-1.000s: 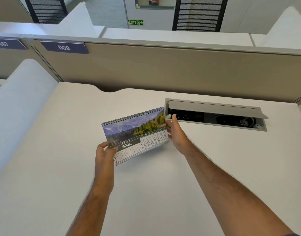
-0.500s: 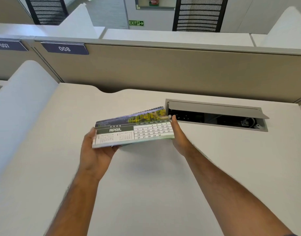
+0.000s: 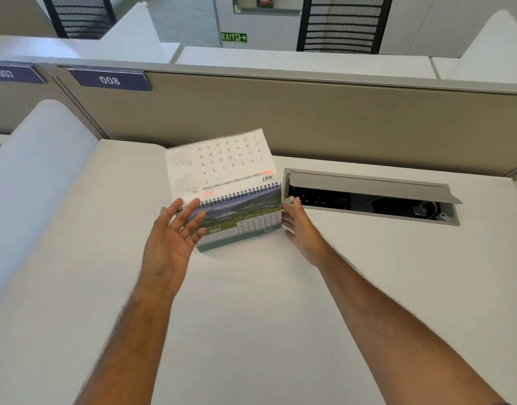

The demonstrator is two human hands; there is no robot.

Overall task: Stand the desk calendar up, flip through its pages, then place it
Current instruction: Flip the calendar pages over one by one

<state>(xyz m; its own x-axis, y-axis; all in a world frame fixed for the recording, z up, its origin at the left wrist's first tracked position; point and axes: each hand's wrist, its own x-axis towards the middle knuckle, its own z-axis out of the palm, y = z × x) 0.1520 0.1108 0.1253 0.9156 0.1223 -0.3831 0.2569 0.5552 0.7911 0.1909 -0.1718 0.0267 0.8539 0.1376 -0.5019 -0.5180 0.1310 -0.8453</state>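
Observation:
The spiral-bound desk calendar point(image 3: 245, 217) stands upright on the white desk point(image 3: 251, 317), showing a MAY page with a green landscape photo. One page point(image 3: 219, 165) is flipped up past the spiral, blurred, its back printed with a MAY grid upside down. My left hand point(image 3: 172, 238) is spread open in front of the calendar's left end, fingers apart, fingertips near the spiral. My right hand point(image 3: 301, 229) grips the calendar's right edge, thumb at the top corner.
An open grey cable tray point(image 3: 371, 194) with sockets is set into the desk just right of the calendar. A beige partition point(image 3: 339, 121) runs behind the desk, with a label 008 point(image 3: 109, 80). A white rounded divider point(image 3: 35, 185) borders the left side.
The APRIL page has been flipped up over the spiral and MAY now faces me. My left hand let go of the calendar and opened. The calendar now rests standing on the desk.

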